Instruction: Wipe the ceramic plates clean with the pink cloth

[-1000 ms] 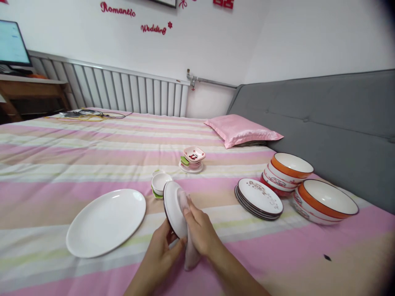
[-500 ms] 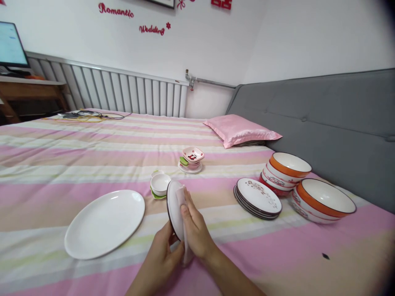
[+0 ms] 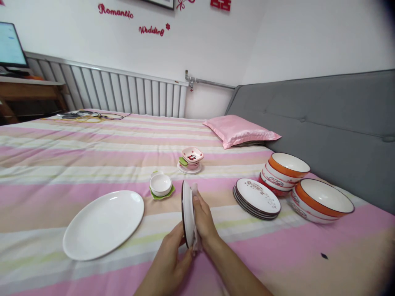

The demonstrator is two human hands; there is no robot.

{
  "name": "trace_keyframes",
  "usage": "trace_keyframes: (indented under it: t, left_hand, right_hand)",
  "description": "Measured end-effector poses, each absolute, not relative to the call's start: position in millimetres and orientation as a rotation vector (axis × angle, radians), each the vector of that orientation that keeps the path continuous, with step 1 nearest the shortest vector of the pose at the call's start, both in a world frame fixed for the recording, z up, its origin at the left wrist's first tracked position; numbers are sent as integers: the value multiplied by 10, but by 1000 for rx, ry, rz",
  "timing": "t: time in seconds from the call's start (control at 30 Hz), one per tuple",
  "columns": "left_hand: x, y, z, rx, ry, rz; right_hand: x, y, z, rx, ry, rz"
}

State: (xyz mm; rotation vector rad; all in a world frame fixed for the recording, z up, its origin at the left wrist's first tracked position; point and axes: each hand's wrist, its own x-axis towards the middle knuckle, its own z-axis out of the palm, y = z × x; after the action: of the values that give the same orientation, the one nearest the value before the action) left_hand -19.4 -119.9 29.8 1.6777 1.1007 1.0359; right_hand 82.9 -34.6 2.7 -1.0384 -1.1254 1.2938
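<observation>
A dark-rimmed white plate (image 3: 188, 213) stands on edge between my hands above the bed. My left hand (image 3: 173, 255) is closed on its lower left edge. On the plate's right face, my right hand (image 3: 203, 218) is closed on a pale cloth (image 3: 197, 240), pressing it against the surface; most of the cloth is hidden by the fingers. To the left lies a large white oval plate (image 3: 105, 224). Just beyond my hands, a small white bowl (image 3: 161, 184) rests on a green leaf-shaped dish (image 3: 168, 194).
Right of my hands is a stack of dark-rimmed plates (image 3: 257, 197), beside stacked orange-banded bowls (image 3: 286, 172) and a large orange-banded bowl (image 3: 324, 201). Farther back are a stack of small pink dishes (image 3: 191, 156), a pink pillow (image 3: 240, 129) and coiled cables (image 3: 89, 116).
Both hands have moved a little to the right with the plate, which has turned more edge-on. The small white bowl and green dish are now uncovered.
</observation>
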Motion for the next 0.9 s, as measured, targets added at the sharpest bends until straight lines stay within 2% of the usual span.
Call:
trace_keyframes:
  t: [0.3,0.47,0.6,0.8,0.9]
  left_hand:
    - [-211,-1196,279,1715,1100,1059]
    - [-178,-1215,264,1757,1063,1063]
    - [-121,-1249,226,1743,1068,1045]
    - [-88,-1253,87,1904,1161,892]
    - [-120,-1226,35,1887,1255,887]
  right_hand:
    - [836,-305,-2,-1149,-949,1360]
    - [942,-277,175,-1115,-678,1339]
    - [1165,-274,396,-1013,-668,1316]
    - [1456,-282,617,-978,-804,1622]
    - [1560,-251,608,-994,-930,1664]
